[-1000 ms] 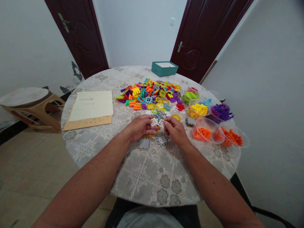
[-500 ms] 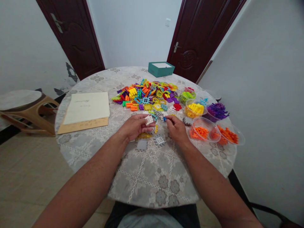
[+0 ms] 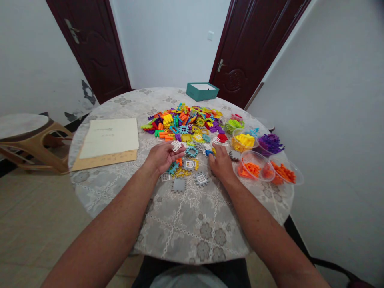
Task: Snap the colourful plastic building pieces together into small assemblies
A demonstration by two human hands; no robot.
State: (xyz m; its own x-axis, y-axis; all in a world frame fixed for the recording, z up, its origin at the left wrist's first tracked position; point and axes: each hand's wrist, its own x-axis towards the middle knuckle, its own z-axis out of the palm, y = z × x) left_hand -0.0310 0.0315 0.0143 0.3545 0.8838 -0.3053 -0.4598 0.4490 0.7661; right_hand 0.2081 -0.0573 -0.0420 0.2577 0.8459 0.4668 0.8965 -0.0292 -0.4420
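My left hand is turned palm up over the table. It holds white lattice window pieces between thumb and fingers, fingertips stretched to the right. My right hand is low over the table, its thumb and fingers curled at a small blue building piece. A bit of yellow shows by those fingertips. Between the hands lie a teal square frame and a grey square with a white window in it. Nearer me are a plain grey square and another grey square with a white window.
A heap of colourful plastic building pieces spreads beyond my hands. On the right stand clear tubs of yellow, purple and orange pieces. Papers lie at left; a green box stands at the back.
My left hand has moved left with the white window pieces, uncovering the teal frame and a grey square with a window. My right hand has shifted slightly, its fingers lower and farther apart.
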